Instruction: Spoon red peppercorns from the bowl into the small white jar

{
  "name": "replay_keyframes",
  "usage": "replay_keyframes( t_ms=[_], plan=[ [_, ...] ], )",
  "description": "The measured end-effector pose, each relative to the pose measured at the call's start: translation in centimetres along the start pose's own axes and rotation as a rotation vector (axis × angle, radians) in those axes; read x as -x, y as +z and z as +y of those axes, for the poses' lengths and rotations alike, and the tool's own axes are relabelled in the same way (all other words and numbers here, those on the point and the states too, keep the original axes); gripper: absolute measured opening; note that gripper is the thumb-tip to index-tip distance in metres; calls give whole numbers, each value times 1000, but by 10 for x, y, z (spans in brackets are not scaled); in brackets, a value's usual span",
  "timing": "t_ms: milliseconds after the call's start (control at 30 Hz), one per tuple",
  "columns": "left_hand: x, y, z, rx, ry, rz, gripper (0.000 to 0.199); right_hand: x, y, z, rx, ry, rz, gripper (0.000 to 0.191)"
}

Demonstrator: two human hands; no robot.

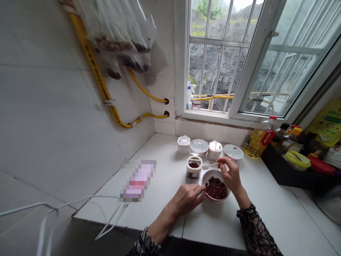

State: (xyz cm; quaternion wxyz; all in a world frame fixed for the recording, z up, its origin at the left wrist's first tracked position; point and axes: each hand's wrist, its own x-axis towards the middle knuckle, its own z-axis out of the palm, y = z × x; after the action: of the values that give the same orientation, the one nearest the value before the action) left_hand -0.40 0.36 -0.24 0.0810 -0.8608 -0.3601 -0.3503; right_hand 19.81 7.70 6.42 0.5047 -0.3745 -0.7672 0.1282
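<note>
- A white-tiled kitchen corner: a pale tiled counter (157, 217) runs below a barred, white-framed window (181, 57).
- The round white bowl with a pinkish outside (222, 175) stands near the counter's front edge, holding dark red dried bits (216, 188); a squarish clear-and-white lidded jar (192, 175), its lid raised, stands just behind it with similar bits.
- The right hand (231, 176) pinches a small white plastic spoon (212, 165) by its handle, the scoop beside the jar.
- The left hand (186, 197) has its fingers close together at the bowl's left rim; I cannot tell how firmly they grip.
- Step, as I judge it: spooning between bowl and jar, direction unclear. The next move calls for a level spoon and a steadied bowl.
- Dark print on the yellow hose (97, 73) and the jar's small pale label (194, 175): both illegible.
</note>
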Motion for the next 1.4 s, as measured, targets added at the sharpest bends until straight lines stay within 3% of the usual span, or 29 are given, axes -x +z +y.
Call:
replay_keyframes(
  t_ms=[67,267,433,867,967,1067,1200,1300,1400],
  plan=[
    [0,0,-1,5,6,12,17,0,-7,5,23,47,-20,17],
    [0,-2,-1,29,-5,11,17,2,-4,14,202,-48,-203,16],
    [1,-3,0,30,-11,-15,16,7,6,12,127,37,-362,19],
    [1,-1,-2,36,4,-5,17,3,5,31,-261,437,-262,17],
    [1,-1,-2,28,8,-10,18,3,4,34,-214,394,-241,18],
    [1,-2,-2,20,10,-2,20,4,4,31,-36,214,-242,18],
    [1,-2,-1,29,7,6,19,7,6,24,58,54,-346,21],
    [1,-2,-1,34,11,12,19,8,7,20,-25,87,-398,21],
    [1,-2,-1,37,16,25,20,6,4,21,-147,231,-388,19]
  ],
)
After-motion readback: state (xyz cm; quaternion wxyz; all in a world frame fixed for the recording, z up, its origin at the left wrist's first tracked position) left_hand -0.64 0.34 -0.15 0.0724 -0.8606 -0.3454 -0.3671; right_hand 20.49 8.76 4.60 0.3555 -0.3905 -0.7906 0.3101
